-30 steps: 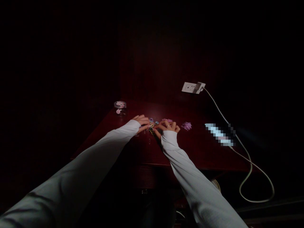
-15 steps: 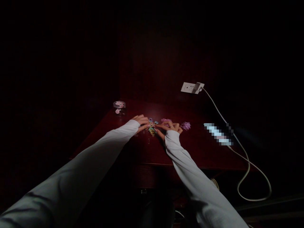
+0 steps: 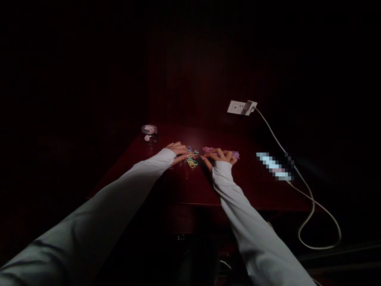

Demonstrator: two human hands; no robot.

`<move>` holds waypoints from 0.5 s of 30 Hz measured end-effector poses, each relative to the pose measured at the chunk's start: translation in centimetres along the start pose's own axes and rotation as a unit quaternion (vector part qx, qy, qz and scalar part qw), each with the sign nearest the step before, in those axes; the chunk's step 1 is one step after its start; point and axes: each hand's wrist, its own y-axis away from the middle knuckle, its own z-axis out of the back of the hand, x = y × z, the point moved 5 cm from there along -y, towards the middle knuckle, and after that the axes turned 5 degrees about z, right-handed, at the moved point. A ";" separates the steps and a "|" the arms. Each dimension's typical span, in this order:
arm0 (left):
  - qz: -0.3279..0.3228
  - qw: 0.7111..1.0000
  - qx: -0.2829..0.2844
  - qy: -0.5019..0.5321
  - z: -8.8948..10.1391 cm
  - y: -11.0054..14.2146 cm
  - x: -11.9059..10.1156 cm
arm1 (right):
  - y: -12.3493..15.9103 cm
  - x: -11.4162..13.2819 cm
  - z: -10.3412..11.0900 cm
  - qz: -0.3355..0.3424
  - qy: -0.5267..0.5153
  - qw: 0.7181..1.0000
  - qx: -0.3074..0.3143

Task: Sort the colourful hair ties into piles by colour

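Observation:
A small pile of colourful bands (image 3: 192, 162), like little hair ties, lies on the dark red table between my hands. My left hand (image 3: 177, 151) rests at the pile's left edge, thumb and fingers closed together; whatever is between the tips is too small to make out. Just right of the bands is my right hand (image 3: 222, 155), wearing a ring, with thumb and index finger drawn together in a pinch. Anything in that pinch is too small to tell. Pink pieces (image 3: 207, 149) and purple pieces (image 3: 236, 155) lie partly hidden behind the right hand.
Paper clips (image 3: 187, 175) lie in front of the bands. A clear round container (image 3: 149, 135) with pink pieces stands at the back left. On the right are a blurred-out phone-like device (image 3: 274, 166), a white cable (image 3: 312, 210) and a wall socket (image 3: 238, 107) with a plug.
My right hand has moved right, away from the pile, and now covers more of the purple pieces. The left hand has stayed nearly in place.

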 end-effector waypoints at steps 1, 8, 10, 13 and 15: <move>0.002 1.000 -0.001 -0.001 -0.1 -0.1 0.2 | 0.1 -0.9 0.3 0.006 0.021 1.000 0.000; -0.001 1.000 0.011 -0.004 0.0 0.1 0.0 | 1.3 -4.6 1.5 0.040 0.117 0.991 0.042; 0.002 1.000 0.010 -0.007 0.1 0.2 0.0 | 1.4 -4.5 1.3 0.051 0.124 0.990 0.051; 0.008 1.000 0.006 -0.011 0.2 0.2 -0.2 | 1.5 -4.1 1.3 0.062 0.131 0.988 0.058; 0.008 1.000 0.004 -0.013 0.3 0.3 -0.2 | 1.5 -3.9 1.4 0.070 0.131 0.987 0.065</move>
